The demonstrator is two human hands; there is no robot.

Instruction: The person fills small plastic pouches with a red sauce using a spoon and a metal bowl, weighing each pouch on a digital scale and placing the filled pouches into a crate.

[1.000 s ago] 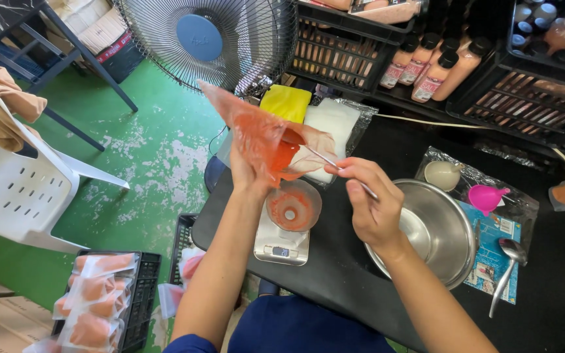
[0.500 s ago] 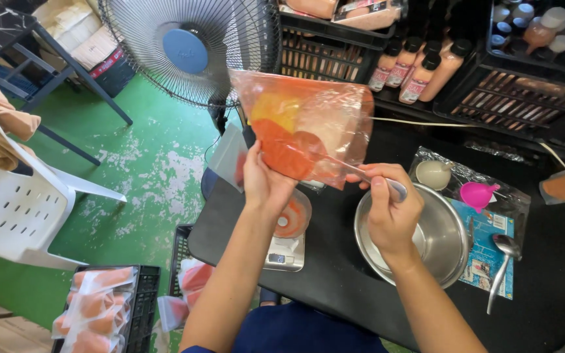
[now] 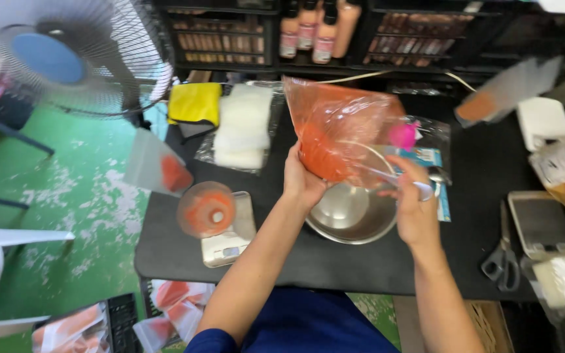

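Left hand (image 3: 301,180) grips a clear plastic bag (image 3: 341,131) of orange-red paste from below, fingers clenched on its lower edge; the bag is held up over a steel bowl (image 3: 351,212) on the black counter (image 3: 295,261). Right hand (image 3: 413,209) is closed around a spoon handle (image 3: 400,183) that runs into the bag's mouth; the spoon's head is hidden in the paste.

Step in hand, by the look of it: scooping paste out of the bag.

To the left, a small digital scale (image 3: 230,238) carries a clear cup (image 3: 205,210) smeared with the same orange paste. Just beyond it stands a small pouch (image 3: 158,167) with paste at its bottom. A yellow packet (image 3: 195,102) and a stack of white bags (image 3: 243,127) lie further back. Scissors (image 3: 501,252) rest at the right, well apart from the hands.

Next move likely calls for a steady left-hand hold so the bag does not sag, and a level spoon carried left to the cup without dripping on the scale.
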